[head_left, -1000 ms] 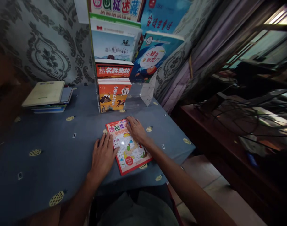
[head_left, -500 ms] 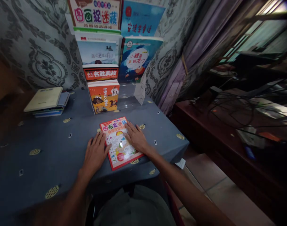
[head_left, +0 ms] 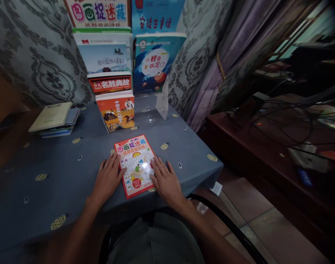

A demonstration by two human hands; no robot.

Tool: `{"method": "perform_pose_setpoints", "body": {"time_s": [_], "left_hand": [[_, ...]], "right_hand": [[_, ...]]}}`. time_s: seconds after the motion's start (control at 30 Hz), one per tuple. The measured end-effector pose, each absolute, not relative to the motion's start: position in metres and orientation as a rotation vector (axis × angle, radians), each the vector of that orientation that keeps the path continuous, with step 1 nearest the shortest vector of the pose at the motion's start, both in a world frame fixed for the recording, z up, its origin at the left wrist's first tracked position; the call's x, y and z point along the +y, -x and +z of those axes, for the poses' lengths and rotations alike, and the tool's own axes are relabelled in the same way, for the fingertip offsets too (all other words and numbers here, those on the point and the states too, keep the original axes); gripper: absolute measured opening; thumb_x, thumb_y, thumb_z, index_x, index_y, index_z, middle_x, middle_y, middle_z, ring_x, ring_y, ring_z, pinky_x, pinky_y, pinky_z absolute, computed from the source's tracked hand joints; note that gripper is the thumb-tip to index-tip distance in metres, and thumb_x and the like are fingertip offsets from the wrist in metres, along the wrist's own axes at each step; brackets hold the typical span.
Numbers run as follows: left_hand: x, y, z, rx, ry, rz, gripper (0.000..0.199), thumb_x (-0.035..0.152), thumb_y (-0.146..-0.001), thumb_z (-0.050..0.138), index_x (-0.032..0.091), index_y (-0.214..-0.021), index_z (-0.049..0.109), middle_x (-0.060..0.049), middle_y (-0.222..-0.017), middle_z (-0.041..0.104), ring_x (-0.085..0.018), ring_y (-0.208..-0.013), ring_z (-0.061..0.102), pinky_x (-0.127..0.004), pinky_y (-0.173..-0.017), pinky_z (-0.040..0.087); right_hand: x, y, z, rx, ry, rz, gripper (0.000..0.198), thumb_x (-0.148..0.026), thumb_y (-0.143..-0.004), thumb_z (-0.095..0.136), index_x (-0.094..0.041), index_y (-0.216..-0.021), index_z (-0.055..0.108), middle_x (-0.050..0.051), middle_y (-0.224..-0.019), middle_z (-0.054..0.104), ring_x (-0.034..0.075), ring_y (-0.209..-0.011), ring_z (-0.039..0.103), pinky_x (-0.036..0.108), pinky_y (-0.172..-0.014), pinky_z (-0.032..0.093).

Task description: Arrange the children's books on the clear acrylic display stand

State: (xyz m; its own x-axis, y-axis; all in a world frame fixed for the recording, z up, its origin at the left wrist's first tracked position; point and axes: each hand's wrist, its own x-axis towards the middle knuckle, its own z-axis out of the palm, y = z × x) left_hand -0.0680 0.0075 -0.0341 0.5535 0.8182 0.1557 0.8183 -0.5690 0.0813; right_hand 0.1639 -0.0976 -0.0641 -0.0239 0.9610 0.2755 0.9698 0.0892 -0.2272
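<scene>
A red-bordered children's picture book [head_left: 137, 165] lies flat and closed on the table near its front edge, its cover facing up. My left hand [head_left: 108, 178] rests along the book's left edge, fingers stretched out, with the thumb over the cover. On the opposite side, my right hand [head_left: 166, 179] lies flat with fingers spread, the thumb and fingertips at the book's right edge. Neither hand is closed around it.
Behind the book stands a clear tiered rack [head_left: 162, 104] holding several books, among them an orange one [head_left: 117, 113] at the bottom. A stack of books [head_left: 53, 119] lies at the left of the blue tablecloth [head_left: 82, 187]. Tangled cables [head_left: 283, 121] cover a dark red surface at right.
My right hand has slid off the cover toward the book's right edge and closer to me. The left hand stays at the left edge. The camera view has shifted slightly.
</scene>
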Motion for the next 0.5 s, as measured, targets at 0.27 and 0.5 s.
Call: {"method": "perform_pose_setpoints", "body": {"time_s": [0.27,0.5], "left_hand": [[0.034,0.057,-0.03,-1.386,2.834,-0.21,0.055,0.042,-0.101,0.039,0.01,-0.145,0.047,-0.018,-0.155,0.046,-0.031,-0.147,0.039,-0.053,-0.117,0.036],[0.073,0.015,-0.026,-1.315,2.888,-0.221,0.053,0.041,-0.103,0.034,0.012,-0.147,0.045,-0.018,-0.157,0.043,-0.03,-0.15,0.032,-0.058,-0.119,0.027]], "right_hand": [[-0.11,-0.162,-0.068,-1.956,1.851,-0.031,0.049,-0.027,-0.102,0.041,-0.013,-0.148,0.047,0.016,-0.155,0.045,0.029,-0.144,0.044,0.054,-0.116,0.037],[-0.11,-0.164,-0.064,-1.953,1.83,0.02,0.048,-0.028,-0.101,0.043,-0.013,-0.147,0.048,0.017,-0.154,0.046,0.029,-0.144,0.044,0.055,-0.116,0.038]]}}
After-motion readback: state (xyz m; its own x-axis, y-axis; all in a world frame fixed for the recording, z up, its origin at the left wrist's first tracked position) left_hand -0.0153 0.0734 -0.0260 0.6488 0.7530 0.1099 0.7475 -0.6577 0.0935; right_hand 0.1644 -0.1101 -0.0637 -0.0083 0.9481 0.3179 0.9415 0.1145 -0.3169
